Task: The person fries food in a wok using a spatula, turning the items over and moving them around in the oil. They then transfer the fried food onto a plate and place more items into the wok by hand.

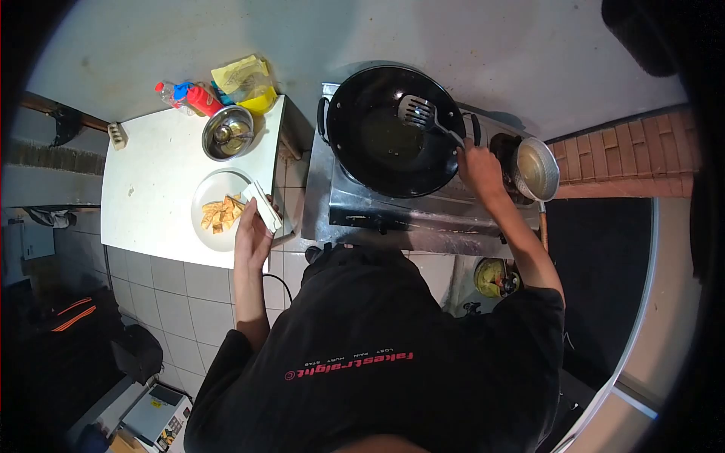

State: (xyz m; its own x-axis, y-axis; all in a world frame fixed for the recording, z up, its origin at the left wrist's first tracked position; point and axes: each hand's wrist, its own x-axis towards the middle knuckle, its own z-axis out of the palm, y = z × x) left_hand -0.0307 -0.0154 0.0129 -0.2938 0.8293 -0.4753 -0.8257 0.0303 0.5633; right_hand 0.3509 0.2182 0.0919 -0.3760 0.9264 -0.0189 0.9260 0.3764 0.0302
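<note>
1. Tiled floor is exposed between bench and stove.
2. Slotted metal spatula is held over black wok by right hand.
3. White item is pinched by left hand at bench edge.

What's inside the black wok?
Liquid, probably oil, at the bottom, and the slotted spatula, held by the right hand. The wok surface beneath its solid parts is hidden.
</note>
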